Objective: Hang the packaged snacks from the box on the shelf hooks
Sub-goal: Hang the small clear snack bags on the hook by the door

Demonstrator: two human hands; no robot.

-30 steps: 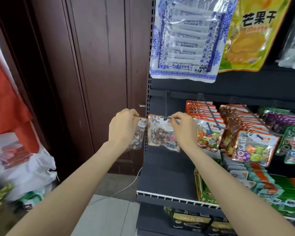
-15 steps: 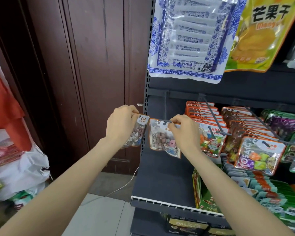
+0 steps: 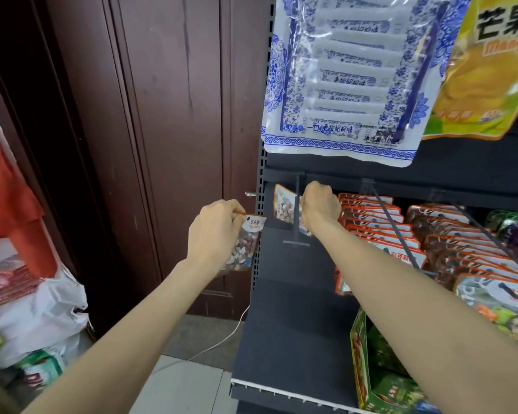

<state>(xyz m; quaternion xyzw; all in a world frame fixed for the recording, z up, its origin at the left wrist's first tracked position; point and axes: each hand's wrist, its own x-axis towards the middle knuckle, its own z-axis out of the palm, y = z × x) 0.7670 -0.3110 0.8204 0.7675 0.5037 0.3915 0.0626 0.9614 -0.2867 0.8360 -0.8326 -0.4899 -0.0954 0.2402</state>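
My left hand (image 3: pixel 214 231) grips a small clear snack packet (image 3: pixel 245 246) of mixed pieces, held just left of the shelf's upright post. My right hand (image 3: pixel 320 204) holds a second packet (image 3: pixel 283 204) pushed far back along the leftmost shelf hook (image 3: pixel 296 222), near the dark back panel. The packet hangs tilted and my fingers cover its right side. The hook's front end with its crossbar sticks out in front of my right wrist.
Rows of orange-edged snack packets (image 3: pixel 371 216) fill the hooks to the right. A blue-and-white bag (image 3: pixel 341 85) and a yellow mango bag (image 3: pixel 485 70) hang above. A green box (image 3: pixel 380 380) stands on the lower shelf (image 3: pixel 290 339). A brown door (image 3: pixel 162 115) and white bags (image 3: pixel 33 318) are left.
My right hand has slid its packet from the hook's front end back toward the panel. My left hand has stayed about where it was with its packet.
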